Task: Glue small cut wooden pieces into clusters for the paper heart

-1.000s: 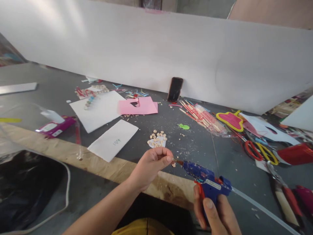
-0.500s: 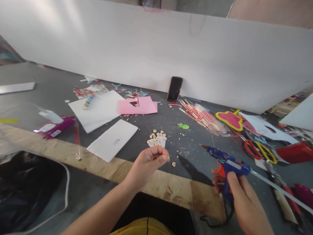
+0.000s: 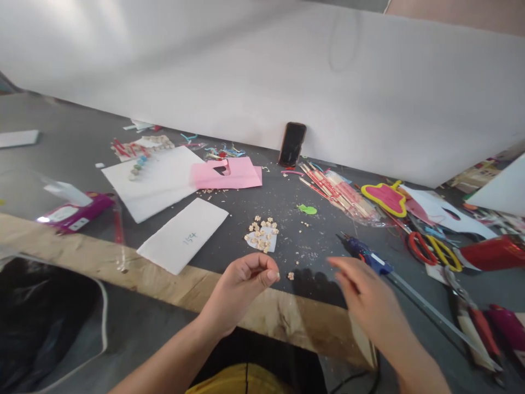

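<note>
My left hand (image 3: 250, 284) is closed in a pinch above the table's near edge. A small pale piece shows at its fingertips, too small to make out. Just beyond it, small pale flower-shaped pieces (image 3: 262, 232) lie on and around a white paper scrap (image 3: 273, 238), and one loose flower piece (image 3: 291, 276) lies to the right. My right hand (image 3: 367, 295) hovers with fingers stretched out and nothing in them. Beside it a blue glue gun (image 3: 369, 257) lies on the table, with a long clear glue stick (image 3: 435, 312) in its back end.
At left lie a white card (image 3: 184, 235), a white sheet (image 3: 159, 180) and folded pink paper (image 3: 229, 174). A phone (image 3: 292, 143) leans on the white board behind. To the right are wooden sticks (image 3: 328, 189), scissors (image 3: 422, 249), pliers (image 3: 459, 290) and a red roll (image 3: 490, 253).
My right hand has let go of the glue gun, which now lies on the table, and has moved left with its fingers stretched. My left hand keeps its pinch.
</note>
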Demonstrator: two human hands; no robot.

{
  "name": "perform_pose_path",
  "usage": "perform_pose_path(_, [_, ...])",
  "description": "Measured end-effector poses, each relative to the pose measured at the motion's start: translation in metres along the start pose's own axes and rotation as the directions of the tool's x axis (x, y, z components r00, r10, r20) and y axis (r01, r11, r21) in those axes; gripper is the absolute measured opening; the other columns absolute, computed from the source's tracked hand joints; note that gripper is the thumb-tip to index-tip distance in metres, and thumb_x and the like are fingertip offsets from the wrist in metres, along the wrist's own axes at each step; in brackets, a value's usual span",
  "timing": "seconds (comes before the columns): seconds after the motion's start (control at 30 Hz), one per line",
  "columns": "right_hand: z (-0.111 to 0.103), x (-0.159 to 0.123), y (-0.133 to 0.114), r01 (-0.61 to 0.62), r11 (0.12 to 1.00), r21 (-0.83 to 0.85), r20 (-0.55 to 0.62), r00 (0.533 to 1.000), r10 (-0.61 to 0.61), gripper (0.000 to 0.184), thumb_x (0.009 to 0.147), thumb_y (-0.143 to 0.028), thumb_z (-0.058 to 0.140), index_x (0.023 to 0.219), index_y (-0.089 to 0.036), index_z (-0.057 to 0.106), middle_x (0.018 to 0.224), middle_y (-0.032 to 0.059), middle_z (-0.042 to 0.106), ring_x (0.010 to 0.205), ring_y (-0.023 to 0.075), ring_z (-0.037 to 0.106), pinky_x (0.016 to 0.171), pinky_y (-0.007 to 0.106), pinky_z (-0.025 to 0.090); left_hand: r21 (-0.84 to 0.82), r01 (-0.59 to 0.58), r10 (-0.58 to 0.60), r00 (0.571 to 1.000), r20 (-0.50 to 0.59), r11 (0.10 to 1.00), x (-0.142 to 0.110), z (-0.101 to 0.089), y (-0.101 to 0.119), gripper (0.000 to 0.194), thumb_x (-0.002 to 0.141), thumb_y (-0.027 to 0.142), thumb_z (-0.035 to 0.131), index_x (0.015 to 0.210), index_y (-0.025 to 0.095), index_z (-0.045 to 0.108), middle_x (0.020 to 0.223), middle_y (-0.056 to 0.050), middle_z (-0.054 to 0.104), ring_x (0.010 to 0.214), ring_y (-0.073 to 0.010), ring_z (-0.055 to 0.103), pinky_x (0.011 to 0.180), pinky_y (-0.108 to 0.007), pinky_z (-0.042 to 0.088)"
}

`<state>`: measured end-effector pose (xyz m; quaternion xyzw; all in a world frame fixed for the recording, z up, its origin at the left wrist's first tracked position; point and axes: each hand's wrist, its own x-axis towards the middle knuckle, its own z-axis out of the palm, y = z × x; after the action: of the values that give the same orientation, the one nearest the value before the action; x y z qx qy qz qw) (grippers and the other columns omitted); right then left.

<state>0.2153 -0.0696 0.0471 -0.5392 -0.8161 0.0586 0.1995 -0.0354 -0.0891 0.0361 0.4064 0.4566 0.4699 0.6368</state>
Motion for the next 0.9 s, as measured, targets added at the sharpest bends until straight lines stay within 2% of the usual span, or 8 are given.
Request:
perform_pose_path(0.07, [0.015, 0.010, -0.017, 0.180, 0.976, 0.124, 0.133, 0.972, -0.196, 0.038, 0.088, -0.009, 0.039, 0.116, -0.024, 0.059, 0.115, 0.0061, 0.065, 0.105, 0.0206, 0.057, 0.090, 0.038, 0.047, -0.012, 0.006, -0.006, 1.000, 0.003, 1.000, -0.002, 0.001, 0.001, 0.018, 0.078, 0.033, 0.067, 0.072, 0.017, 0.061, 0.068, 0.001, 0.052, 0.068, -0.0128, 0.043, 0.062, -0.023, 0.032])
perform_pose_path(0.17, [0.030, 0.024, -0.031, 0.258, 0.944, 0.205, 0.249, 0.919, -0.305, 0.051, 0.082, 0.003, 0.038, 0.119, -0.023, 0.059, 0.121, 0.0052, 0.063, 0.106, 0.0204, 0.053, 0.090, 0.038, 0.046, -0.048, 0.021, -0.021, 1.000, 0.011, 0.999, -0.004, 0.000, 0.001, 0.019, 0.076, 0.034, 0.069, 0.072, 0.017, 0.061, 0.068, 0.002, 0.052, 0.067, -0.0124, 0.042, 0.062, -0.023, 0.032])
perform_pose_path(0.33, [0.036, 0.033, -0.034, 0.255, 0.942, 0.219, 0.340, 0.885, -0.319, 0.045, 0.079, 0.005, 0.041, 0.108, -0.020, 0.065, 0.107, 0.0052, 0.068, 0.095, 0.0200, 0.055, 0.087, 0.037, 0.045, -0.079, 0.034, -0.033, 0.999, 0.007, 0.996, -0.007, -0.007, -0.001, 0.020, 0.076, 0.035, 0.069, 0.073, 0.017, 0.061, 0.068, 0.001, 0.052, 0.066, -0.0126, 0.043, 0.060, -0.023, 0.032])
perform_pose_path(0.53, [0.036, 0.029, -0.034, 0.209, 0.958, 0.199, 0.356, 0.895, -0.269, 0.028, 0.089, -0.007, 0.043, 0.104, -0.017, 0.065, 0.096, 0.0076, 0.067, 0.091, 0.0207, 0.057, 0.081, 0.035, 0.047, -0.093, 0.041, -0.038, 0.999, 0.035, 0.995, -0.007, -0.010, -0.005, 0.019, 0.078, 0.035, 0.068, 0.074, 0.017, 0.061, 0.068, 0.001, 0.053, 0.067, -0.0126, 0.043, 0.060, -0.023, 0.031])
perform_pose_path(0.7, [0.033, 0.027, -0.037, 0.179, 0.964, 0.199, 0.365, 0.899, -0.242, 0.033, 0.087, -0.005, 0.044, 0.109, -0.021, 0.063, 0.098, 0.0065, 0.065, 0.093, 0.0200, 0.059, 0.081, 0.033, 0.047, -0.090, 0.060, -0.057, 0.997, 0.043, 0.994, -0.007, -0.008, -0.006, 0.021, 0.077, 0.036, 0.069, 0.074, 0.017, 0.061, 0.068, 0.002, 0.051, 0.066, -0.0126, 0.042, 0.060, -0.023, 0.030])
perform_pose_path(0.9, [0.033, 0.028, -0.036, 0.151, 0.960, 0.237, 0.353, 0.907, -0.230, 0.024, 0.089, -0.010, 0.046, 0.097, -0.020, 0.066, 0.092, 0.0063, 0.066, 0.088, 0.0194, 0.060, 0.078, 0.032, 0.047, -0.071, 0.077, -0.075, 0.997, 0.023, 0.995, -0.009, -0.005, -0.004, 0.024, 0.073, 0.039, 0.071, 0.072, 0.017, 0.060, 0.067, 0.001, 0.050, 0.065, -0.0128, 0.040, 0.060, -0.024, 0.029])
